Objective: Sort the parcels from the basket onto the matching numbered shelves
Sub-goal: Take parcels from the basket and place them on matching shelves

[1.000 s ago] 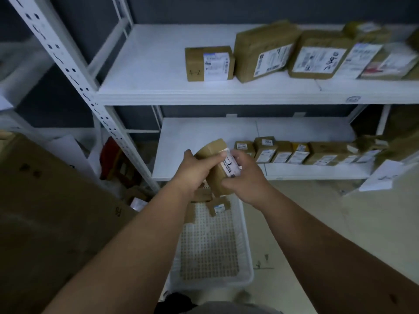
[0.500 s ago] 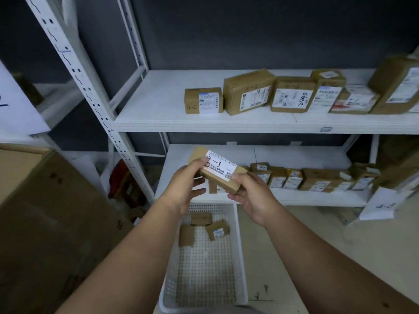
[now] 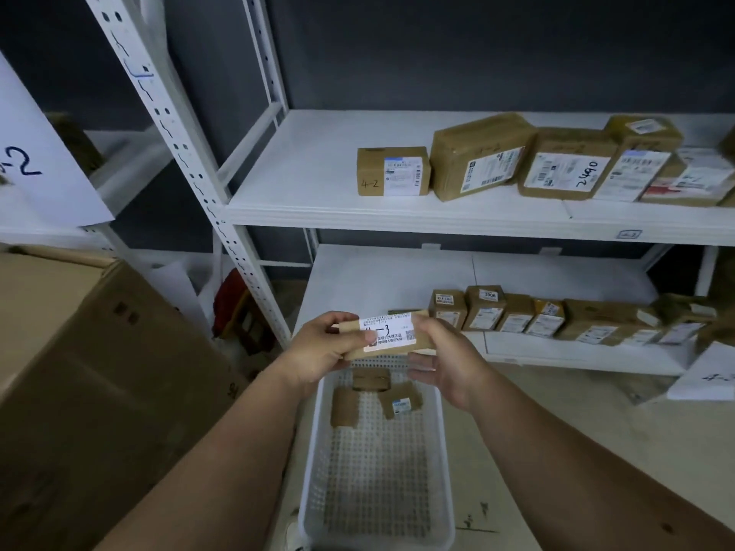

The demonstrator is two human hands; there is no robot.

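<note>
I hold a small brown parcel [image 3: 387,336] with a white label marked "4-3" between both hands, above the far end of the white basket [image 3: 447,471]. My left hand [image 3: 320,347] grips its left end and my right hand [image 3: 447,359] grips its right end. Three small brown parcels [image 3: 372,395] lie at the far end of the basket. The upper shelf [image 3: 318,180] carries several parcels, the leftmost marked "4-2" [image 3: 391,171]. The lower shelf [image 3: 378,280] holds a row of small parcels [image 3: 529,316].
A large cardboard box [image 3: 91,391] stands close on the left. White slotted uprights [image 3: 175,133] frame the shelving. A paper sheet marked "2" [image 3: 35,153] hangs at the left and another sheet [image 3: 708,371] at the lower right. A red object [image 3: 230,300] sits under the left shelving.
The view has tilted up and the basket appears lower. The parcel was turned in my hands from upright to label-up and now lies level, with the "4-3" mark facing me.
</note>
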